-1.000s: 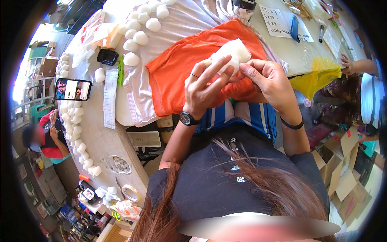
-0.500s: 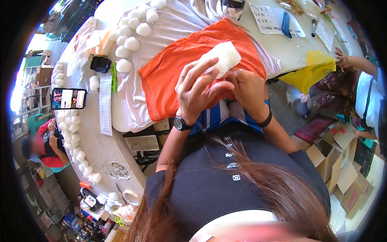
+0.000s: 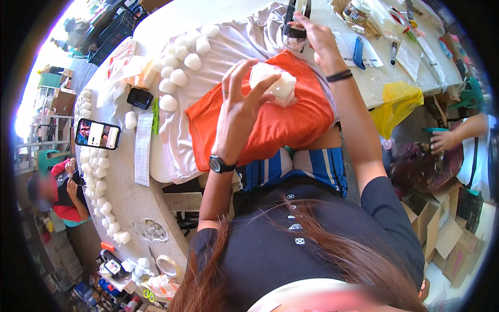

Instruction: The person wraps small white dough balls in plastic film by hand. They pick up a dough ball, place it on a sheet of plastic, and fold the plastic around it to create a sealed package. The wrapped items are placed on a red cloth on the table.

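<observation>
A white lump in clear film (image 3: 278, 86) rests over an orange cloth (image 3: 306, 114) on my lap and the table edge. My left hand (image 3: 241, 96) holds the lump from its left side, the thumb across its top. My right hand (image 3: 323, 44) reaches up to a black tape dispenser (image 3: 297, 30) at the far edge of the striped cloth. Its fingers are stretched toward the dispenser's top; whether they touch the tape cannot be made out. A row of white rounded pieces (image 3: 179, 77) lies on the pale striped cloth (image 3: 218, 57) left of the orange one.
More white pieces (image 3: 99, 182) line the table's left edge by a phone (image 3: 97, 134). A small black tray (image 3: 140, 98) and a gridded ruler (image 3: 142, 153) lie nearby. A blue cutter (image 3: 358, 52) is right of the dispenser; a yellow bag (image 3: 397, 106) hangs off the table. Another person's hand (image 3: 444, 141) is at right.
My right hand has left the lump and moved up and right to the tape dispenser. My left hand keeps the lump, now lower and turned.
</observation>
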The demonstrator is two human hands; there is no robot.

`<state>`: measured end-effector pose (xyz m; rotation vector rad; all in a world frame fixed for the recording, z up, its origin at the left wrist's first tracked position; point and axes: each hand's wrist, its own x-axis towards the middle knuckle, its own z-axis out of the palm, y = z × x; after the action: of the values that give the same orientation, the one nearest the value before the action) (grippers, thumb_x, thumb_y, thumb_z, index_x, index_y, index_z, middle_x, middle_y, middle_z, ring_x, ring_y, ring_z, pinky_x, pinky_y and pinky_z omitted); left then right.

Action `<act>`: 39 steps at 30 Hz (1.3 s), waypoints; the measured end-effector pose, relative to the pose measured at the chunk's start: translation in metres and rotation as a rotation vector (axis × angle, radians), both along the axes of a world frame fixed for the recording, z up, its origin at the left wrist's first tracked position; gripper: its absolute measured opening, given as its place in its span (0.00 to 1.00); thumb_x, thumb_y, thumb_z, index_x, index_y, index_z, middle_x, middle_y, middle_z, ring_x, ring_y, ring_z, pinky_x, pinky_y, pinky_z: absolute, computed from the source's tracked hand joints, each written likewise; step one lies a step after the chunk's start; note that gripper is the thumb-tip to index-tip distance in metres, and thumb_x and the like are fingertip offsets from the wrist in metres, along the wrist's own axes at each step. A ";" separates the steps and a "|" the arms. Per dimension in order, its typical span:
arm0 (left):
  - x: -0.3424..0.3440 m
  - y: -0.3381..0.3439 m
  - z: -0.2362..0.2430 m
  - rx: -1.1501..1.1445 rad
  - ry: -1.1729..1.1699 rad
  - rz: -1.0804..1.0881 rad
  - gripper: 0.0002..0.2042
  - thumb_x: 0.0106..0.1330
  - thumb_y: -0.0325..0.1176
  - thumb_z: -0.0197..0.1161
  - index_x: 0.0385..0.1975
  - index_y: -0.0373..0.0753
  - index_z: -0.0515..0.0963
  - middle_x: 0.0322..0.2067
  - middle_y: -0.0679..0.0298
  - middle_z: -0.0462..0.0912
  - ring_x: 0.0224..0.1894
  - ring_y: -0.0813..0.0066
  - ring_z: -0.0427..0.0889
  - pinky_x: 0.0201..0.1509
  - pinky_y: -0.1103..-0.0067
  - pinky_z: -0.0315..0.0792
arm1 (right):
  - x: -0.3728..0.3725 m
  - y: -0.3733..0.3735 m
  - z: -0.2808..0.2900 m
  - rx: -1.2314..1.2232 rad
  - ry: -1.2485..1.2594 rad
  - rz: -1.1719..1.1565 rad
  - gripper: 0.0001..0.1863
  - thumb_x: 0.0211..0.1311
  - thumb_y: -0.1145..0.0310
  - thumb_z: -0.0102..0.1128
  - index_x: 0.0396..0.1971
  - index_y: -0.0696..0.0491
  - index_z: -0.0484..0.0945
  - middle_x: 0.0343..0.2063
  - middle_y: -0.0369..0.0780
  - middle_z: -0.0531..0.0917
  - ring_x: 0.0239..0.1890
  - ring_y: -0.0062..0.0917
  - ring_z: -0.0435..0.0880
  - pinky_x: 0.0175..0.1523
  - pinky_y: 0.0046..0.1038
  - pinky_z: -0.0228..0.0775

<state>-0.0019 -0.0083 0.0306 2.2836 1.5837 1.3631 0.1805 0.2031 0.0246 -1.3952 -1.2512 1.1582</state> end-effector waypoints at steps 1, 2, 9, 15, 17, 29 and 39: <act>-0.001 0.000 -0.002 0.017 -0.010 0.023 0.27 0.56 0.21 0.70 0.58 0.51 0.81 0.65 0.58 0.66 0.68 0.53 0.67 0.68 0.60 0.69 | -0.011 0.002 0.005 0.092 0.107 -0.013 0.19 0.69 0.52 0.65 0.36 0.55 0.90 0.31 0.34 0.88 0.32 0.14 0.83 0.42 0.18 0.73; -0.001 0.000 -0.005 0.021 -0.018 0.044 0.28 0.56 0.21 0.70 0.58 0.52 0.81 0.66 0.58 0.65 0.68 0.54 0.66 0.68 0.61 0.70 | -0.018 -0.003 0.006 0.179 0.214 -0.028 0.17 0.69 0.55 0.66 0.32 0.55 0.90 0.30 0.34 0.88 0.27 0.14 0.82 0.38 0.18 0.74; 0.023 -0.005 -0.018 0.001 -0.240 0.035 0.26 0.65 0.27 0.65 0.65 0.45 0.74 0.68 0.50 0.64 0.68 0.47 0.66 0.67 0.58 0.70 | -0.009 -0.054 -0.030 0.259 0.056 0.064 0.16 0.72 0.60 0.64 0.36 0.60 0.87 0.34 0.38 0.90 0.37 0.19 0.87 0.48 0.21 0.80; 0.036 -0.002 -0.024 0.079 -0.274 0.129 0.31 0.56 0.37 0.78 0.60 0.41 0.75 0.70 0.47 0.58 0.68 0.47 0.66 0.67 0.58 0.68 | 0.035 -0.044 -0.031 0.191 -0.014 0.363 0.16 0.74 0.62 0.62 0.44 0.61 0.84 0.36 0.39 0.89 0.39 0.17 0.85 0.46 0.17 0.75; 0.038 0.001 -0.027 0.111 -0.265 0.195 0.31 0.54 0.38 0.80 0.58 0.42 0.75 0.70 0.48 0.57 0.67 0.48 0.65 0.65 0.58 0.69 | 0.049 -0.062 -0.011 0.241 0.017 0.508 0.16 0.76 0.60 0.58 0.39 0.61 0.82 0.34 0.37 0.85 0.40 0.18 0.84 0.49 0.19 0.75; 0.038 0.000 -0.030 0.093 -0.196 0.182 0.26 0.50 0.32 0.82 0.53 0.54 0.85 0.72 0.48 0.54 0.68 0.49 0.67 0.57 0.61 0.78 | 0.025 -0.142 0.043 0.256 -0.287 0.646 0.14 0.73 0.64 0.60 0.36 0.63 0.84 0.24 0.41 0.83 0.26 0.17 0.74 0.33 0.26 0.69; 0.030 0.000 -0.028 0.018 -0.319 0.141 0.25 0.49 0.33 0.81 0.51 0.52 0.86 0.69 0.50 0.62 0.63 0.54 0.72 0.58 0.64 0.78 | 0.028 -0.132 -0.022 0.037 -0.434 0.594 0.21 0.70 0.52 0.65 0.31 0.57 0.85 0.22 0.43 0.83 0.25 0.24 0.81 0.33 0.31 0.70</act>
<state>0.0285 -0.0084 0.0022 1.8717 1.6514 1.6785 0.2088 0.0713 0.0028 -1.3252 -2.0839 1.2376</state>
